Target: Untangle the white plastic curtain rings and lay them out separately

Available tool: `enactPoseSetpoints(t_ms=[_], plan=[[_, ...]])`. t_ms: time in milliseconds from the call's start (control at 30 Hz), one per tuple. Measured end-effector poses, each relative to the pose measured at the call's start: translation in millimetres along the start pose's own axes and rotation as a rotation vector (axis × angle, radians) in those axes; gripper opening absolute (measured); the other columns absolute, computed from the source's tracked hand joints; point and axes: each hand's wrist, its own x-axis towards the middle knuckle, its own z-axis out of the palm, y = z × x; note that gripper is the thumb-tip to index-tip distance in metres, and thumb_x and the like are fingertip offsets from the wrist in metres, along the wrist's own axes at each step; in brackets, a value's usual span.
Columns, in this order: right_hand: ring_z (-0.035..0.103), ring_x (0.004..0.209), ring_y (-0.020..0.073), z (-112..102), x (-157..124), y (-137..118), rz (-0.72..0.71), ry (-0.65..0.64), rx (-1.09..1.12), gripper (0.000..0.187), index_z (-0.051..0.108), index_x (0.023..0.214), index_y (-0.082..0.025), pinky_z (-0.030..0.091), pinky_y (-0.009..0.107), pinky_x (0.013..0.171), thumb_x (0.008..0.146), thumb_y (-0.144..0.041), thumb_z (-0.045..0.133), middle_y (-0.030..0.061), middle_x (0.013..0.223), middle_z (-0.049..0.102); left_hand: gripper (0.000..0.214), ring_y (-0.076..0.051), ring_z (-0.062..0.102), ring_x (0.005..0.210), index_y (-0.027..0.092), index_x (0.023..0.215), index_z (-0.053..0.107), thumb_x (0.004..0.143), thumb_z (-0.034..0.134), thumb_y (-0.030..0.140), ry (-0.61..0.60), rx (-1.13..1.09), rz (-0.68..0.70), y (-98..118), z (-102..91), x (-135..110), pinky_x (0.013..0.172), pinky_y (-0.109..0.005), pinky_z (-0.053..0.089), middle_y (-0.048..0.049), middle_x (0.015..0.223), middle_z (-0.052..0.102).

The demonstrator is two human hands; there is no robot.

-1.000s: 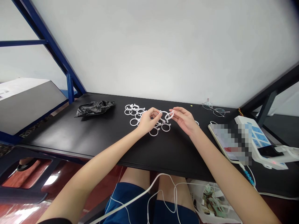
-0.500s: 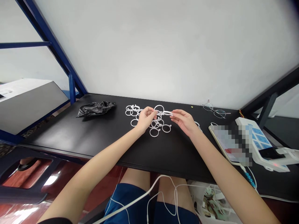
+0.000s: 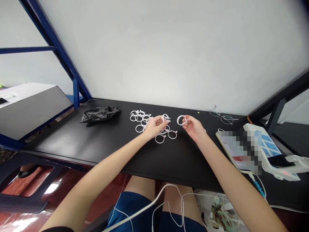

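Observation:
My left hand (image 3: pixel 155 127) is closed in a pinch on a white ring (image 3: pixel 165 116), which stands tilted at its fingertips. Thin white plastic rings (image 3: pixel 140 128), each with a small nub like a curtain ring's eyelet, lie overlapping on the black table around and beneath this hand. Part of the pile is hidden behind it. To the right, my right hand (image 3: pixel 193 128) pinches a small stack of white rings (image 3: pixel 178 120) by the edge, held up and apart from the left hand. How many are in the stack I cannot tell.
A crumpled black plastic bag (image 3: pixel 100 114) lies at the left on the black table (image 3: pixel 96 145). Eyeglasses (image 3: pixel 227 119), a phone (image 3: pixel 235 151) on a cable and a white power strip (image 3: pixel 267 145) are on the right. White cables (image 3: pixel 154 201) hang over my lap.
My right hand has moved right with the stack, which has turned to show its round opening. My left hand has shifted slightly right and lower; the two hands' rings are now apart.

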Motion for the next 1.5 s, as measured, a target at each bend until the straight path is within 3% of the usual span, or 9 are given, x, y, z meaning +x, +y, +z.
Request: enactPoseSetpoints(t_ms=[133,300,533,900,1000,1233,1500], plan=[[0.027,0.039,0.0045,1,-3,0,0.043,-0.077,-0.088,0.011,0.065,0.072,-0.017,0.022,0.019,0.034,0.062,-0.018,0.069,-0.0094,0.043,0.033,0.023,-0.01,0.058,0.064,0.016,0.078,0.057,0.083,0.064,0.037,-0.047,0.209,0.114,-2,1.1,-3,0.064,-0.022,0.045,0.0009,0.067,0.06],[0.022,0.039,0.0035,5,-9,2,0.079,-0.18,-0.219,0.029,0.069,0.085,-0.016,0.016,0.02,0.037,0.065,-0.033,0.081,-0.0117,0.041,0.028,0.021,-0.013,0.06,0.07,0.016,0.082,0.062,0.089,0.054,0.034,-0.104,0.358,0.171,1,1.2,-6,0.07,-0.024,0.047,-0.0014,0.073,0.064],[0.02,0.039,0.0025,3,-12,2,0.107,-0.316,-0.274,0.037,0.073,0.088,-0.013,0.018,0.018,0.037,0.071,-0.046,0.077,-0.0119,0.043,0.025,0.022,-0.013,0.058,0.067,0.016,0.084,0.065,0.089,0.053,0.034,-0.104,0.391,0.178,0,1.9,-6,0.065,-0.023,0.044,-0.0014,0.073,0.064],[0.019,0.033,0.0026,7,-21,0,0.209,-0.573,-0.392,0.036,0.072,0.09,-0.015,0.023,0.017,0.033,0.07,-0.044,0.077,-0.0128,0.035,0.029,0.015,-0.008,0.038,0.048,0.018,0.09,0.062,0.088,0.051,0.028,0.031,0.355,0.104,-3,0.7,-5,0.051,-0.02,0.031,0.0063,0.053,0.041],[0.019,0.032,0.0027,7,-21,1,0.229,-0.611,-0.421,0.036,0.071,0.093,-0.014,0.024,0.018,0.032,0.07,-0.042,0.076,-0.0133,0.034,0.03,0.014,-0.008,0.033,0.044,0.019,0.089,0.06,0.088,0.046,0.024,0.048,0.324,0.063,-2,0.2,-6,0.047,-0.02,0.027,0.0075,0.051,0.036],[0.026,0.029,0.0037,23,-37,8,0.232,-0.672,-0.465,0.042,0.068,0.104,-0.013,0.029,0.019,0.033,0.072,-0.038,0.076,-0.0141,0.033,0.033,0.021,-0.009,0.034,0.044,0.019,0.096,0.058,0.091,0.039,0.021,0.065,0.369,0.157,4,1.6,-11,0.046,-0.02,0.027,0.0079,0.049,0.034],[0.034,0.029,0.0044,30,-43,18,0.213,-0.708,-0.522,0.033,0.064,0.094,-0.017,0.025,0.018,0.034,0.073,-0.039,0.076,-0.0124,0.038,0.041,0.019,-0.008,0.035,0.042,0.02,0.097,0.059,0.089,0.042,0.018,0.083,0.418,0.221,4,0.7,-11,0.047,-0.02,0.025,0.0084,0.048,0.039]])
